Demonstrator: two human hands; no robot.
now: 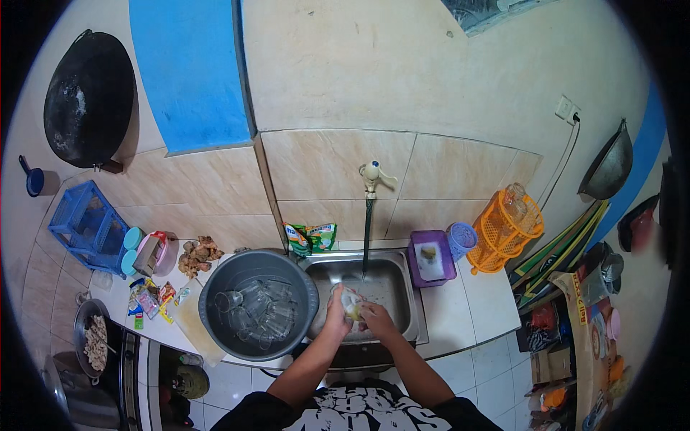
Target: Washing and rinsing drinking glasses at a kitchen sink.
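Observation:
Above the stainless steel sink [396, 301], my left hand [336, 317] grips a pale, foam-covered object [351, 303]. My right hand [377, 321] holds the same object from the other side, with a yellowish patch, perhaps a sponge, showing between the hands. Fingers and foam hide its exact shape. Just behind my hands, a dark hose [367, 231] hangs from the cream tap [372, 172] into the sink. Left of the sink stands a round grey plastic basin [215, 336] with several clear drinking glasses [269, 307] in it. A purple tub [450, 269] with white suds is at the right rim.
Green detergent pouches [321, 237] lean against the tiles. Ginger-like roots [198, 257] and small packets [151, 299] lie at the left. An orange plastic rack [498, 237] and a lilac basket [462, 240] stand right. A pan of food [96, 342] sits on the stove.

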